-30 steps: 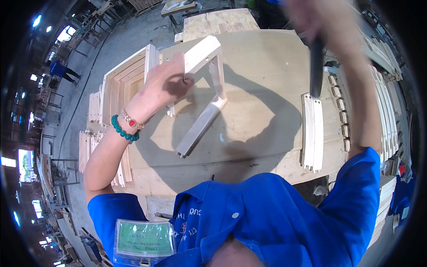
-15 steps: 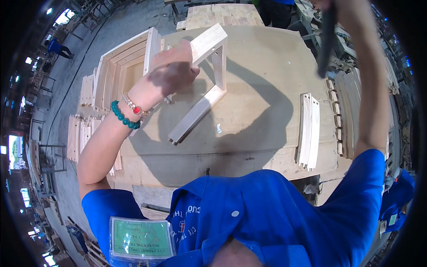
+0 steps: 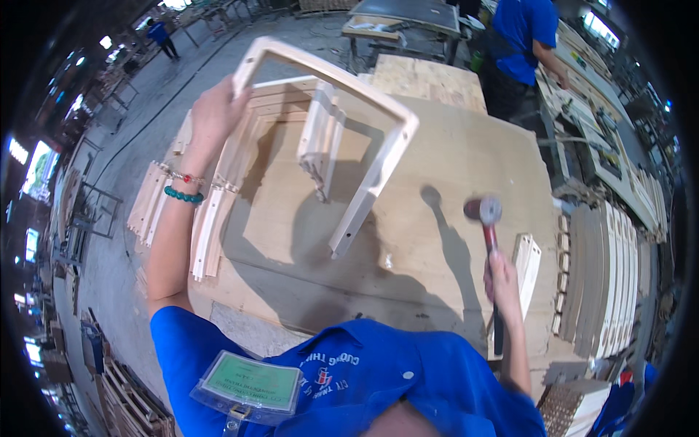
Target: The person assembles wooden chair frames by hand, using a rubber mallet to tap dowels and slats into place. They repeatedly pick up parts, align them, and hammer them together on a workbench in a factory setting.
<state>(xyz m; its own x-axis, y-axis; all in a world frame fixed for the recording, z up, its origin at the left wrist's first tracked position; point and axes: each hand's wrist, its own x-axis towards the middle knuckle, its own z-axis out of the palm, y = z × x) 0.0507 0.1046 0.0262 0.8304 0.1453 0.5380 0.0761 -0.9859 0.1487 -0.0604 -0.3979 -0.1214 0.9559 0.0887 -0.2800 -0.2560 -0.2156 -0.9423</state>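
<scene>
One big wooden worktop (image 3: 444,167) fills the middle of the view, made of pale plywood. Above it is a bent wooden frame (image 3: 378,138), shaped like an upside-down letter U, with a short wooden piece hanging inside it. The frame is lifted up and tilted, and its long leg points down toward the worktop without touching it, as far as one can see. The left hand (image 3: 215,109) has its grip closed around the far corner of the frame and holds it up in the air. On that wrist are two bead bracelets (image 3: 183,186), one green and one pale with a red bead. The right hand (image 3: 501,280) has its grip clenched around the handle of a hammer (image 3: 486,218). The hammer head sits up over the worktop, well apart from the frame. More wooden frames (image 3: 240,160) lie stacked at the left edge of the worktop. Flat wooden slats (image 3: 611,277) lie in a row at the right. Another person in a blue shirt (image 3: 520,36) stands at the far side.
</scene>
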